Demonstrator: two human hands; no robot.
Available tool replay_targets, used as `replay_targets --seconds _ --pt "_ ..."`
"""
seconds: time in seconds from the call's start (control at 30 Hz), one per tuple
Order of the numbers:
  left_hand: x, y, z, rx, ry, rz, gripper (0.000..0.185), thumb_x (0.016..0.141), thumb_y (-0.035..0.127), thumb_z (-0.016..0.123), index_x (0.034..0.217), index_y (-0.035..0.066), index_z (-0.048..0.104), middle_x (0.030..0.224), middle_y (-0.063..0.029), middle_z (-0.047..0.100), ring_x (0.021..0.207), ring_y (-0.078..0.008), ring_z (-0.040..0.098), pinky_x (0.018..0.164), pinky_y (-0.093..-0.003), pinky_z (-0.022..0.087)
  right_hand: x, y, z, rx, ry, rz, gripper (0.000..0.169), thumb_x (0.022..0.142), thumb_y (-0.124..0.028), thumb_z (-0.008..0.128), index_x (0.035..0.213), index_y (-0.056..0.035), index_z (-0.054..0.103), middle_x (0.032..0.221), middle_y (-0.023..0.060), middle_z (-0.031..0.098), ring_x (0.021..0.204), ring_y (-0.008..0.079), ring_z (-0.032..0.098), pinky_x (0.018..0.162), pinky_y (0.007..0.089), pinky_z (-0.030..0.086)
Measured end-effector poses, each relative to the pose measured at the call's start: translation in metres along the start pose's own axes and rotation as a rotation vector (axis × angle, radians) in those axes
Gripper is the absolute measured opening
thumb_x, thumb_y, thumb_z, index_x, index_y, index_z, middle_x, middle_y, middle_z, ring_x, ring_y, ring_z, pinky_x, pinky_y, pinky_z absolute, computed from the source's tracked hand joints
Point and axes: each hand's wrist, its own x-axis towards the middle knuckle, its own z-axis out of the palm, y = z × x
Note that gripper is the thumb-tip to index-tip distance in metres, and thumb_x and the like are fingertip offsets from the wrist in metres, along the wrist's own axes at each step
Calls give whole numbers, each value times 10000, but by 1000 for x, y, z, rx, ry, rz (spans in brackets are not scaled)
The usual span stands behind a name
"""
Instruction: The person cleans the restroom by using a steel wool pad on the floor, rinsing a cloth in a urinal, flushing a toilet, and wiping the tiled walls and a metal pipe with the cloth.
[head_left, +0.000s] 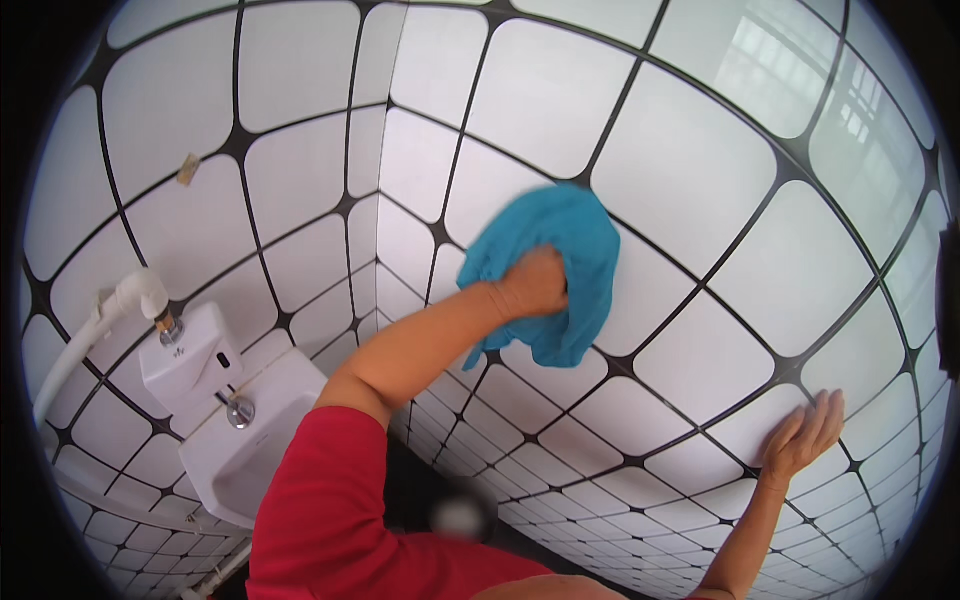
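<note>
My left hand (536, 281) presses a blue cloth (592, 247) against the white tiled wall (697, 165), its fingers bent into the bunched middle and partly hidden. Loose folds of the cloth spread around the hand and hang below it. The hand is slightly blurred. Farther right and lower, my right hand (806, 435) rests on the same wall with its fingers apart, holding nothing. Black lines and star-shaped black patches pattern the tiles.
On the adjoining wall at the left are a white ceramic urinal (217, 480), a white flush unit (187, 360), a metal fitting (240, 412) and a white plastic pipe (75, 352). A wall corner (379, 187) lies left of the cloth. A blurred round object (461, 517) is low in the middle.
</note>
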Motion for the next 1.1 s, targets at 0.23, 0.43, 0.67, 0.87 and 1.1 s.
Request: replay_targets --seconds 0.23,0.43,0.67,0.87,1.1 --pt "141 -68 -114 329 501 129 356 761 249 523 1018 14 591 1065 -291 544 959 -447 487 846 -476 414 -9 3 8 -29 4 -9 353 894 -101 428 1214 24 508 1311 200 447 1215 349 420 1033 485 273" --pt "195 -176 -187 -223 208 -377 420 801 200 552 1184 42 486 1181 -203 502 1104 -357 452 944 -440 356 -12 6 13 -34 2 -3 355 917 -138 412 1212 28 516 1309 212 448 1207 349 432 1023 464 290" --pt "48 -173 -92 -13 524 -421 394 806 229 542 1151 44 496 1159 -195 510 1092 -349 456 943 -438 348 -2 4 12 -39 89 -114 319 938 -123 433 1195 37 536 1272 200 487 1144 319 493 933 386 390" --pt "-181 -108 41 105 678 -797 376 810 253 533 1122 45 505 1140 -188 516 1081 -342 459 942 -435 341 -18 5 27 -102 82 -125 316 923 -133 446 1167 30 563 1252 174 514 1117 259 490 913 343 394" --pt "-293 0 158 -40 587 -1232 360 816 282 524 1088 47 514 1118 -180 524 1069 -333 463 941 -433 333 -16 15 20 -143 94 -105 338 890 -101 424 1178 3 566 1243 176 519 1131 264 477 940 359 351"
